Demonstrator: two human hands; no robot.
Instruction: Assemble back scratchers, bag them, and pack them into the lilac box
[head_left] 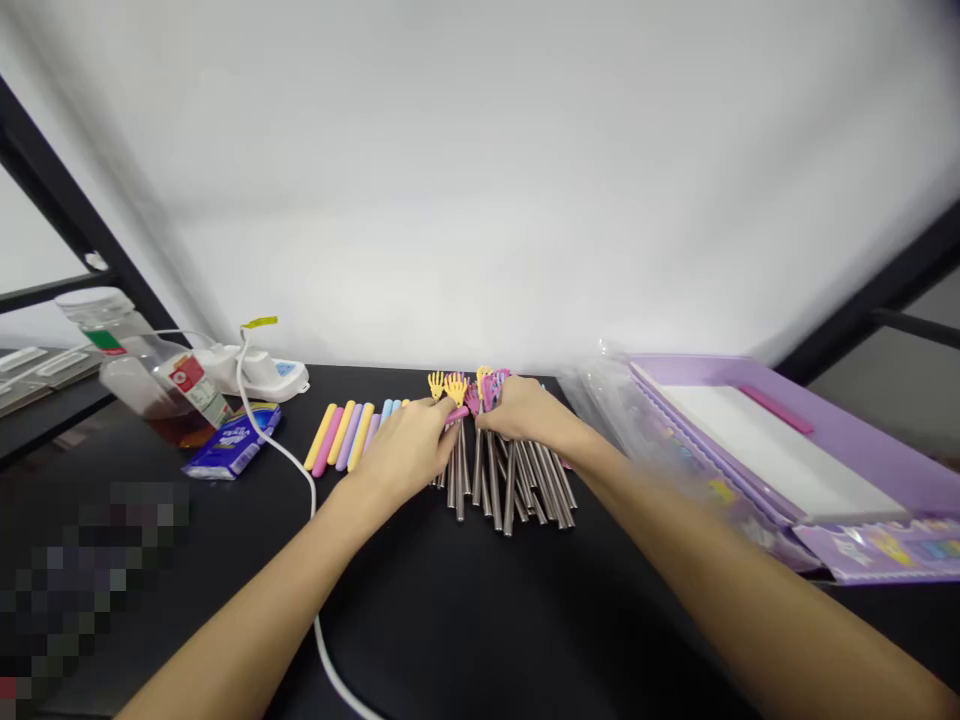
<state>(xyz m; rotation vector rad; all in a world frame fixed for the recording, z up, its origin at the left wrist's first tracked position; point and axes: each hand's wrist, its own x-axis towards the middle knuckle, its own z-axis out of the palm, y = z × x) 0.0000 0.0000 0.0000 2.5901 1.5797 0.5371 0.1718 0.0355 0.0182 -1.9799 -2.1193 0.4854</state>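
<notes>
Forearms (247,645): yours, both bare, reaching in from the bottom edge over a black table (450,640).
Left hand (401,450): half closed, fingers curled down onto a pink piece (456,413) beside yellow hand-shaped tips (446,387); can't tell if it's gripping.
Right hand (525,415): half closed, fingers bent over pink hand-shaped tips (487,390); hold unclear.
Rods: steel rods (499,490) lie fanned on the table under both hands, coloured tips at the far end, bare ends toward you.
Sleeves: pastel sleeves (341,435) in yellow, pink, lilac and blue, side by side left of the rods, partly behind your left hand.
Left side: white cable (311,490), white power strip (259,370), tilted plastic jug (127,360) with brown liquid, blue packet (232,445).
Right side: clear plastic bag (622,420) touching a purple tray (780,420) with a white panel.
</notes>
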